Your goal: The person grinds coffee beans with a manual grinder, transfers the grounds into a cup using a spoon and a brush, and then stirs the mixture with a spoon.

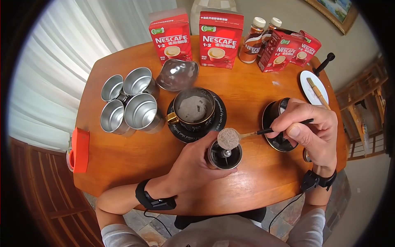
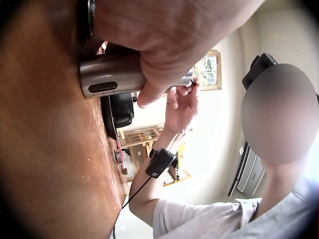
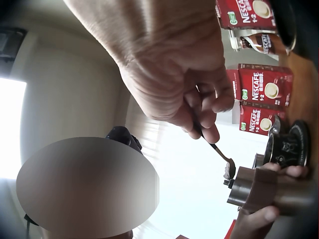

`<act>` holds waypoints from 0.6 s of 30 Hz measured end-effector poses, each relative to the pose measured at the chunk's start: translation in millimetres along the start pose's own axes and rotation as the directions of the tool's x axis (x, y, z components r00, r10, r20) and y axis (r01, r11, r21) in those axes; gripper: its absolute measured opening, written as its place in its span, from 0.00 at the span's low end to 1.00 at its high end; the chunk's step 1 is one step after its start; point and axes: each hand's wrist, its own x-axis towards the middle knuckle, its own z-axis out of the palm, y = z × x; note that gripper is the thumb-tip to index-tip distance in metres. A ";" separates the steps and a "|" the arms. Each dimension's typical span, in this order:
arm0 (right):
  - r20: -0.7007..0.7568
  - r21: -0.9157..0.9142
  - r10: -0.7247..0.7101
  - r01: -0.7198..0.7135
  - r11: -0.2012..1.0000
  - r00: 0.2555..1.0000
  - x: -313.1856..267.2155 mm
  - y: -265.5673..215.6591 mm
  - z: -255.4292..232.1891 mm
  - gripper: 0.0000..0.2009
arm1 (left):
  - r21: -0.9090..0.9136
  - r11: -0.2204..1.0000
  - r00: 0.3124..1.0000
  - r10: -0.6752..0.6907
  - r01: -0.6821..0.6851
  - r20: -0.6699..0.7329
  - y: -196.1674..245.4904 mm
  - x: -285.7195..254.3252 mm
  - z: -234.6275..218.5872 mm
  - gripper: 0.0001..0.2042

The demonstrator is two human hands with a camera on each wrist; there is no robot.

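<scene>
My left hand (image 1: 197, 160) is wrapped around a steel hand coffee grinder (image 2: 112, 74), which stands upright on the table with its top uncovered. Inside its dark mouth shows a metal shaft (image 1: 226, 153). My right hand (image 1: 310, 129) pinches the black handle of a small spoon (image 1: 263, 131) between thumb and fingers. The spoon's bowl, heaped with greyish-brown powder (image 1: 228, 138), hovers over the rim of the grinder. Just behind, a black cup (image 1: 173, 105) with a gold handle holds more of this powder and sits on a black saucer (image 1: 221, 119).
Several steel cups (image 1: 142, 111) stand at left beside a dark glossy dish (image 1: 177, 75). Red Nescafe boxes (image 1: 218, 41) and bottles (image 1: 252, 41) line the back. A second dark saucer (image 1: 271, 138) lies under my right hand. A brush (image 1: 317, 90) rests on a white plate (image 1: 306, 84); an orange object (image 1: 82, 150) sits at the left edge.
</scene>
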 end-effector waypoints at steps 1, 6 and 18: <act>0.011 -0.019 -0.020 0.020 1.000 1.000 0.5 -0.1 -1.0 0.08 | 0.008 1.000 1.000 0.015 -0.015 -0.006 -0.2 0.0 0.2 0.27; 0.033 -0.064 -0.085 0.087 0.994 0.996 0.0 1.8 -3.9 0.08 | -0.008 1.000 1.000 -0.014 0.014 -0.002 -0.2 -0.3 0.5 0.27; 0.081 -0.278 -0.299 0.310 0.909 0.951 0.2 2.4 -3.3 0.08 | 0.008 1.000 1.000 -0.005 0.005 0.017 -2.9 -0.9 -1.1 0.29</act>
